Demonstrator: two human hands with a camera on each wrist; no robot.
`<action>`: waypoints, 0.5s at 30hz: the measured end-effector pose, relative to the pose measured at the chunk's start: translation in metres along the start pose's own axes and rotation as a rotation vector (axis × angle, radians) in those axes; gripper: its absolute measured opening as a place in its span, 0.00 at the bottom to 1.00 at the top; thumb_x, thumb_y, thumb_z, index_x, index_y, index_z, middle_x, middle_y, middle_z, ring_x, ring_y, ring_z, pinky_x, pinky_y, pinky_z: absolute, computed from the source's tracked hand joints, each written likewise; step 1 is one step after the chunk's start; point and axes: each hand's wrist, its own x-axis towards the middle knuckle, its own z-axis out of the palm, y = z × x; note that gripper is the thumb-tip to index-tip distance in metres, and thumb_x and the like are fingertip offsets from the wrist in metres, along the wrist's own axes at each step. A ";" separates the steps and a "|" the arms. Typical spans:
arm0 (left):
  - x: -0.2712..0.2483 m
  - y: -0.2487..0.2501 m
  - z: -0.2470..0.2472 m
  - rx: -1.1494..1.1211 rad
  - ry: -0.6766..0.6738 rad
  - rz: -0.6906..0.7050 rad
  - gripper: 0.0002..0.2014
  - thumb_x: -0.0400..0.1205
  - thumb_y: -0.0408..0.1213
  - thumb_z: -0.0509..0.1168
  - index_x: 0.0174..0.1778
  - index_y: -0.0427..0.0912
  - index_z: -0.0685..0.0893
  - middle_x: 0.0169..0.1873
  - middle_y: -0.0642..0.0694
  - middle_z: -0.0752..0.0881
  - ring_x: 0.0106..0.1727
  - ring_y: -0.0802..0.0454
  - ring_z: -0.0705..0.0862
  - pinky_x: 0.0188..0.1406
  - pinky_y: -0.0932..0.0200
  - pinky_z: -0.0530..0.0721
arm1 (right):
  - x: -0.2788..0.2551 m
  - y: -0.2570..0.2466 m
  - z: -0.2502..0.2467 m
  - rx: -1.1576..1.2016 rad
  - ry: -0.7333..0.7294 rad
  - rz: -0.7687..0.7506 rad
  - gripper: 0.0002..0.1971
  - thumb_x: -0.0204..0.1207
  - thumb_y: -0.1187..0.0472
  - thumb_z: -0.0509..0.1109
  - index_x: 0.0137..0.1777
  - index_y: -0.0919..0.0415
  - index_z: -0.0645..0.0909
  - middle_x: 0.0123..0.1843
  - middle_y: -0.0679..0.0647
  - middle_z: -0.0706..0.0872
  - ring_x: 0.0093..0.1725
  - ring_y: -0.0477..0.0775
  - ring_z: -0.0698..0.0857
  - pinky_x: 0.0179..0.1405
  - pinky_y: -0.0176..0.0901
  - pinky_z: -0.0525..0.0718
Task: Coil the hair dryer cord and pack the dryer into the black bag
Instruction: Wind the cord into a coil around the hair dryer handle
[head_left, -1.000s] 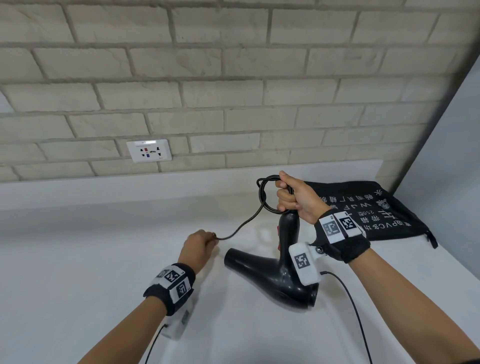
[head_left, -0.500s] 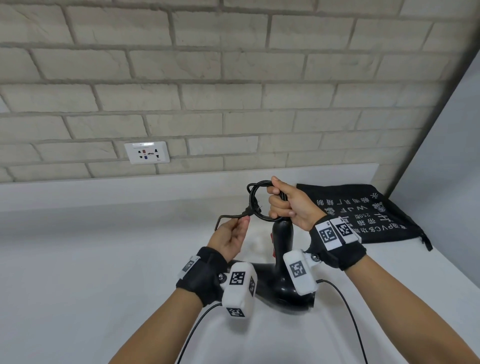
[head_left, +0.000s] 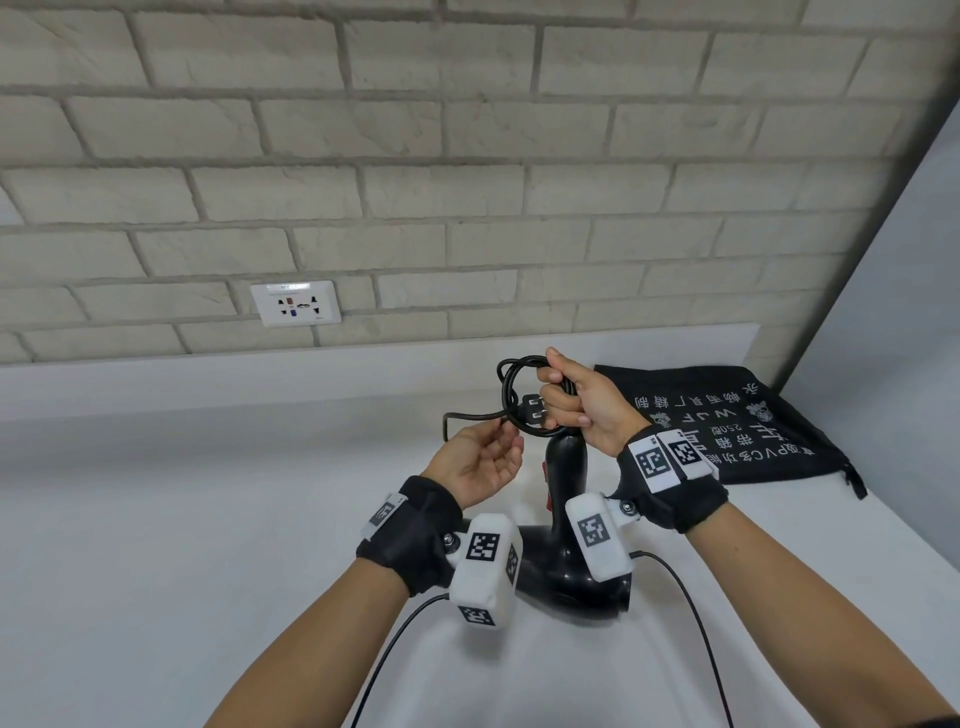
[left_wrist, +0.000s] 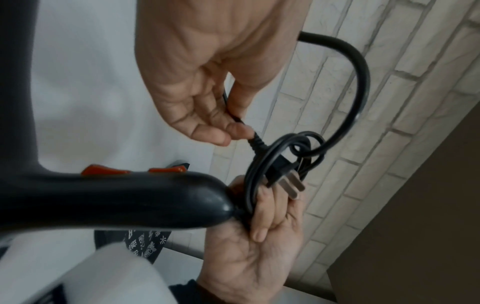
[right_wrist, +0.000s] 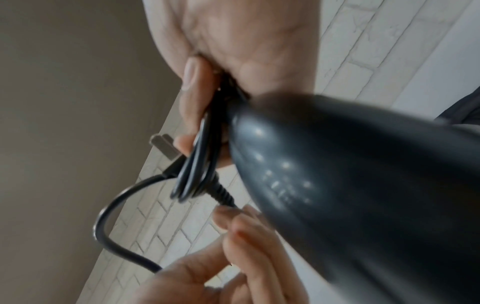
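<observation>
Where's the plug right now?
Head view, centre: the plug pokes through the coiled cord, beside the right hand and above the dryer handle.

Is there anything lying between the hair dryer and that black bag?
Nothing visible does. The hair dryer stands on the white counter, the black bag lies flat behind the right hand, with only bare counter between.

light: even, soft, indoor | shadows: faint | edges: wide-angle bending | wrist views: blurred up close

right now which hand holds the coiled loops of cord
The right hand grips the coiled cord above the dryer handle; the left hand only pinches the loose end near the plug.
</observation>
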 end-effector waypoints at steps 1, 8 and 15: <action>0.001 0.000 0.003 -0.014 0.007 0.013 0.11 0.83 0.35 0.59 0.37 0.35 0.79 0.19 0.46 0.84 0.18 0.53 0.84 0.20 0.68 0.83 | 0.000 0.000 0.000 -0.004 0.018 -0.003 0.21 0.84 0.50 0.46 0.29 0.55 0.62 0.09 0.42 0.58 0.08 0.39 0.57 0.17 0.30 0.74; -0.007 0.001 0.015 0.215 -0.157 -0.036 0.16 0.83 0.37 0.57 0.32 0.42 0.86 0.36 0.45 0.82 0.39 0.52 0.81 0.31 0.62 0.87 | 0.006 0.004 -0.009 0.003 0.092 -0.036 0.21 0.84 0.49 0.47 0.29 0.55 0.63 0.10 0.42 0.58 0.09 0.39 0.56 0.13 0.28 0.65; -0.017 0.004 0.020 0.260 -0.253 -0.030 0.07 0.76 0.36 0.57 0.40 0.43 0.81 0.45 0.45 0.82 0.49 0.49 0.82 0.45 0.53 0.87 | 0.010 0.007 -0.007 -0.010 0.166 -0.078 0.21 0.85 0.49 0.46 0.30 0.55 0.63 0.10 0.42 0.57 0.09 0.40 0.56 0.19 0.30 0.74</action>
